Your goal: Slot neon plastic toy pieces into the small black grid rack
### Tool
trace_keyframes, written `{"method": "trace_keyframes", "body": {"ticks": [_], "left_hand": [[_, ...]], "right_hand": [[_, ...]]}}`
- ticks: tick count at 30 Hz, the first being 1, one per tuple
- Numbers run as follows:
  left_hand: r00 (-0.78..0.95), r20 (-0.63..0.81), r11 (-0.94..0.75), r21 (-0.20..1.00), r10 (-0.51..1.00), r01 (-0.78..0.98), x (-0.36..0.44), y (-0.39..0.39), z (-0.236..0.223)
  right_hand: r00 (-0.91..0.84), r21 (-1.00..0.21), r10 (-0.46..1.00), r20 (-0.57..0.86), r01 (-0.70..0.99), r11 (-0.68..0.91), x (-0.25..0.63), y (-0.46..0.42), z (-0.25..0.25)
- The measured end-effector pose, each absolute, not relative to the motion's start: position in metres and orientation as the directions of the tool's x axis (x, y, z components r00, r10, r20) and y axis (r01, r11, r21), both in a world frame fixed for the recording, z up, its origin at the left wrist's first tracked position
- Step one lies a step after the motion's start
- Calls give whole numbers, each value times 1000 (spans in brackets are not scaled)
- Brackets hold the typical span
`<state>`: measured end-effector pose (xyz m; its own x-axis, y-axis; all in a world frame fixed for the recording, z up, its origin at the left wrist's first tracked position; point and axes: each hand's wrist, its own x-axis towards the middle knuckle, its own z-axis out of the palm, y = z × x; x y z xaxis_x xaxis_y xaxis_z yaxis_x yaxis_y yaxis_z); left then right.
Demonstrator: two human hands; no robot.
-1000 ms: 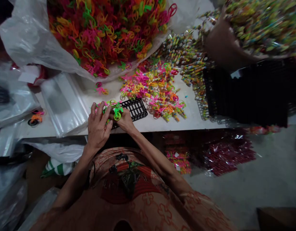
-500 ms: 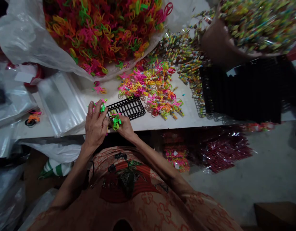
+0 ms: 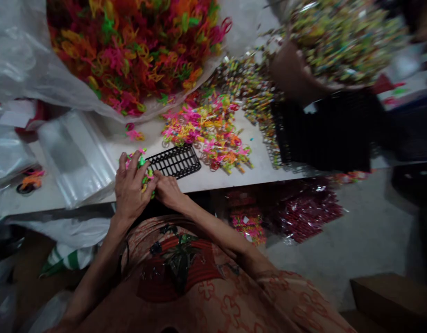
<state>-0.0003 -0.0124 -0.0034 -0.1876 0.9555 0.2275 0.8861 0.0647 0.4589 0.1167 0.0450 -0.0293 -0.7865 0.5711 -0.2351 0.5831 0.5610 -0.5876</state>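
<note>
Fingers (image 3: 131,168) of left hand (image 3: 131,192) curl round bright plastic pieces (image 3: 149,175); right hand (image 3: 169,190), grip unclear, is nearer the black frame (image 3: 173,161) just beyond, long axis left-to-right.

Bright green, pink and yellow are shown by the held pieces (image 3: 141,161). The rack (image 3: 193,157) is coloured black and patterned as an open grid. Red, orange, pink, yellow and green are mixed in the heap (image 3: 130,51). The peach shirt (image 3: 230,307) is printed with reddish flower outlines. The sack (image 3: 73,259) is striped green and white. The desk (image 3: 216,182) is coloured white, the box (image 3: 390,296) brown.
</note>
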Motion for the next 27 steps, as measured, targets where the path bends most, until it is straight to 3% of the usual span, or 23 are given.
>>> {"method": "trace_keyframes", "body": {"ticks": [4, 6, 9, 12, 15, 17, 21, 25, 27], "left_hand": [[-190, 254, 74, 404, 948, 912, 0, -19, -2], [-179, 301, 60, 366, 937, 929, -1, -21, 1], [-175, 358, 43, 346, 917, 937, -4, -15, 9], [-151, 289, 50, 331, 945, 942, -5, 0, 16], [-103, 180, 42, 313, 978, 949, -6, 11, 15], [-109, 156, 56, 309, 982, 949, -5, 12, 12], [-125, 156, 70, 319, 980, 945, -5, 5, 8], [-138, 141, 85, 332, 980, 939, -5, 2, 8], [-144, 129, 95, 329, 981, 940, -5, 3, 9]], "right_hand": [[-805, -647, 556, -206, 539, 539, 133, 66, -21], [-747, -628, 644, -165, 583, 516, 153, 96, -8], [-491, -412, 865, -103, 813, 412, 180, 153, 14], [-421, -219, 891, -170, 898, 382, 184, 200, 23], [-458, -140, 854, -248, 889, 436, 176, 222, 19], [-479, -144, 848, -225, 878, 457, 176, 224, 17], [-500, -288, 859, -108, 843, 454, 188, 202, 21], [-631, -665, 775, -28, 591, 457, 186, 163, 9], [-625, -838, 780, -25, 438, 325, 174, 144, -9]]}}
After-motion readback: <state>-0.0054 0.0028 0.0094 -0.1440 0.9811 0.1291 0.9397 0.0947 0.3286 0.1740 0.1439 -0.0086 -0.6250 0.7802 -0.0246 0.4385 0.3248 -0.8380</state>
